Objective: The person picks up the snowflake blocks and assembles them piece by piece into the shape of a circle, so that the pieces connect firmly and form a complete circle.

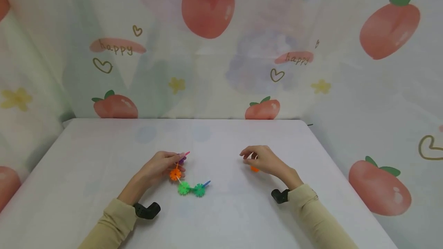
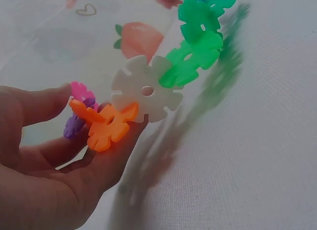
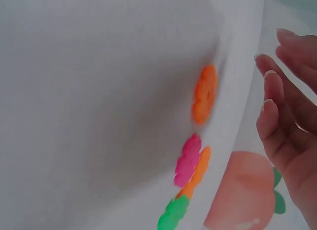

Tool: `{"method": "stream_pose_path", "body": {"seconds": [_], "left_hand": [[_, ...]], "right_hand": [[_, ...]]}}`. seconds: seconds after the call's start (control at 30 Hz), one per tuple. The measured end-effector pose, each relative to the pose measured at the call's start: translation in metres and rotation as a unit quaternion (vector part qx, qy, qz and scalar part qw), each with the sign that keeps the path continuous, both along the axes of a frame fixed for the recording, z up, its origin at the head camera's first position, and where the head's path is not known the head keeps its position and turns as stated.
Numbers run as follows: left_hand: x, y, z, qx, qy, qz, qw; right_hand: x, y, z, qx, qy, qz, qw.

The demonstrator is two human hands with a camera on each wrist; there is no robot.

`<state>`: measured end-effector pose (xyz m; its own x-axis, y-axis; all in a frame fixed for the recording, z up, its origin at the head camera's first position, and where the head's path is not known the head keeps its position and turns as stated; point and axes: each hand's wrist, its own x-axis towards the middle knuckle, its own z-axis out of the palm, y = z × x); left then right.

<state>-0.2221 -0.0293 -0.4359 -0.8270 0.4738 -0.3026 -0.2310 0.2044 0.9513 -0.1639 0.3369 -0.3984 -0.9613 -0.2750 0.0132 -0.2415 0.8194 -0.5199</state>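
Our left hand point(image 1: 160, 165) pinches the pink-and-purple end point(image 2: 81, 91) of the disc chain point(image 1: 184, 188), presumably to steady it while leaving the other discs free; our right hand point(image 1: 264, 160), relaxed and visibly empty, hangs near the loose orange disc point(image 3: 205, 95). The disc chain sits left of the loose orange disc, its curved long axis running towards us, then bending rightward, its blue end point(image 1: 207, 183) pointing roughly that way

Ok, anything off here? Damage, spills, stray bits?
Nothing stands out. The disc chain in the left hand curves but shows no visible break. An orange disc lies apart near the right hand; it looks like a loose piece, not a spill.
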Motion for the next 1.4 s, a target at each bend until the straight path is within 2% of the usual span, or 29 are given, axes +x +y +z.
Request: {"method": "stream_pose_path", "body": {"seconds": [0.27, 0.43, 0.5, 0.63, 0.77, 0.9, 1.1, 1.23, 1.4], "left_hand": [[0.003, -0.006, -0.005, 0.004, -0.012, 0.011, 0.9999], [0.004, -0.008, -0.008, 0.007, -0.016, 0.019, 0.9997], [0.005, -0.008, -0.009, 0.006, -0.016, 0.019, 0.9997], [0.007, -0.008, -0.012, 0.005, -0.016, 0.018, 0.9997], [0.009, -0.008, -0.013, 0.010, -0.016, 0.015, 0.9997], [0.008, -0.007, -0.012, 0.009, -0.009, 0.015, 0.9998], [0.003, -0.006, -0.009, 0.005, 0.006, 0.013, 0.9999], [0.001, -0.006, -0.007, 0.010, 0.015, 0.006, 0.9998], [-0.003, -0.005, -0.006, 0.015, 0.014, 0.003, 0.9998]], "right_hand": [[0.004, 0.023, -0.008, 0.051, -0.008, -0.010, 0.999], [0.002, 0.021, -0.014, 0.066, -0.046, -0.023, 0.996], [0.002, 0.019, -0.016, 0.057, -0.060, -0.032, 0.996], [0.001, 0.014, -0.020, 0.033, -0.051, -0.021, 0.998], [-0.001, 0.007, -0.021, 0.007, -0.020, 0.013, 1.000], [-0.004, -0.005, -0.022, -0.025, 0.006, 0.018, 1.000], [-0.011, -0.028, -0.021, -0.098, -0.007, 0.008, 0.995], [-0.016, -0.043, -0.021, -0.111, -0.022, 0.005, 0.994], [-0.023, -0.061, -0.021, -0.131, -0.016, 0.013, 0.991]]}}
